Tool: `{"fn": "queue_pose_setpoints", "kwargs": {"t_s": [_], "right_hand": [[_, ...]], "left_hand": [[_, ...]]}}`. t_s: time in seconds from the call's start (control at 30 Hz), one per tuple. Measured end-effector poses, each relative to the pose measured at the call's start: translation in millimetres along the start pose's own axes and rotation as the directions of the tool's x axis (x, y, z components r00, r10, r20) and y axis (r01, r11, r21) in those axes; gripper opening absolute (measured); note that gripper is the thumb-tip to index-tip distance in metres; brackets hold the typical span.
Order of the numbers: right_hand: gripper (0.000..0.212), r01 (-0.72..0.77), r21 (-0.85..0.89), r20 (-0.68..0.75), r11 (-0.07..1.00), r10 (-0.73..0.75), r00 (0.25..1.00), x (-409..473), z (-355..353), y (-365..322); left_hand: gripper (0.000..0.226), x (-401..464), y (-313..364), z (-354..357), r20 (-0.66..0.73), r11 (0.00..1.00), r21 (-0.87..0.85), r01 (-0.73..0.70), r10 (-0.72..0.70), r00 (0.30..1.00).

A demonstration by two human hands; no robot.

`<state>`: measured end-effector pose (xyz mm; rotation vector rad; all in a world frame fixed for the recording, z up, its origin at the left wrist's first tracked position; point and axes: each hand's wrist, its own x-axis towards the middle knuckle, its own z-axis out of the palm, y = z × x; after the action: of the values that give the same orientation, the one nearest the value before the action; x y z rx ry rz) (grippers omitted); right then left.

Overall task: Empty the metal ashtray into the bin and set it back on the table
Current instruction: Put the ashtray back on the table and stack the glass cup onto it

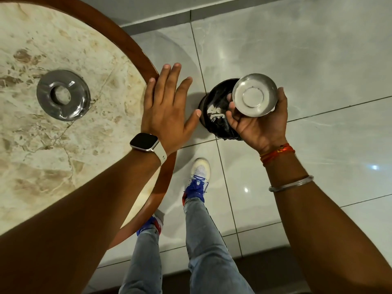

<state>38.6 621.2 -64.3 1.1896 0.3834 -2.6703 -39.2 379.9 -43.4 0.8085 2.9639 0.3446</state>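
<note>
A pale smartwatch [146,145], a red thread [277,152] and a silver bangle [291,183] circle the wrists. Below are blue-and-white sneakers [198,179], light jeans [203,236] and glossy grey floor tiles [318,56].

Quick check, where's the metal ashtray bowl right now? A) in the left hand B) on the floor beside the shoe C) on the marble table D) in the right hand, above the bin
D: the right hand grips the metal bowl over the black-lined bin, while the left hand is open and empty, and only the ring-shaped lid sits on the table.
</note>
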Motion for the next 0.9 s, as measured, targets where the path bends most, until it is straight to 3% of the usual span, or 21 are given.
{"fn": "queue_pose_setpoints", "kwargs": {"t_s": [0.17, 0.3, 0.4, 0.47, 0.6, 0.7, 0.9], "right_hand": [[0.084, -0.078, -0.035, -0.005, 0.996, 0.078, 0.997, -4, 17, 7], [0.074, -0.067, -0.283, -0.136, 0.957, 0.029, 0.99, -1, 45, 22], [0.062, -0.03, -0.506, -0.175, 0.862, -0.069, 0.982, 0, 65, 40], [0.054, -0.007, -0.649, -0.172, 0.761, -0.137, 0.976, 0, 81, 57], [0.055, 0.038, -0.915, -0.071, 0.402, -0.253, 0.965, 0, 113, 86], [0.048, 0.116, -0.974, 0.056, 0.196, -0.285, 0.957, -1, 130, 102], [0.049, 0.218, -0.974, 0.225, -0.057, -0.299, 0.927, 5, 146, 134]], "left_hand": [[0.074, -11, -17, 3, -0.033, 0.999, 0.002, 0.038, -0.038, 0.999], [0.079, -27, -34, 1, -0.037, 0.992, 0.014, 0.124, -0.124, 0.992], [0.08, -39, -47, -1, -0.031, 0.987, 0.032, 0.157, -0.156, 0.987], [0.079, -48, -56, -3, -0.026, 0.985, 0.04, 0.169, -0.168, 0.985], [0.076, -69, -73, -8, -0.006, 0.982, 0.032, 0.185, -0.185, 0.983], [0.074, -84, -84, -11, 0.006, 0.98, 0.022, 0.195, -0.196, 0.981], [0.076, -112, -110, -17, 0.011, 0.978, 0.014, 0.21, -0.21, 0.978]]}}
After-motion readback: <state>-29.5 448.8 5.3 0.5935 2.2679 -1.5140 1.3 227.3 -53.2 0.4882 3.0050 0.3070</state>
